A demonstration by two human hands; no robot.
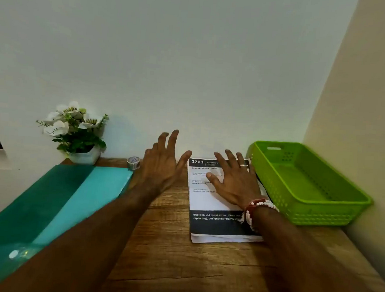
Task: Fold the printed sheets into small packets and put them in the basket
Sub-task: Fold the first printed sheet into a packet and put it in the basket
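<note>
Sheets (pixel 208 201) lie stacked on the bench (pixel 168 246), just left of the basket (pixel 307 183). Right hand (pixel 235 183) rests flat on them — fingers spread. Left hand (pixel 163 164) hovers beside, fingers spread, holding nothing.

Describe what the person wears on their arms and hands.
No sleeves show; both arms are bare. The right hand has a plain silver-coloured ring on one finger, and its wrist carries a bracelet of red and white beads wound in several rows, with a pale thread end hanging. The left hand shows no ring, band or watch.
</note>
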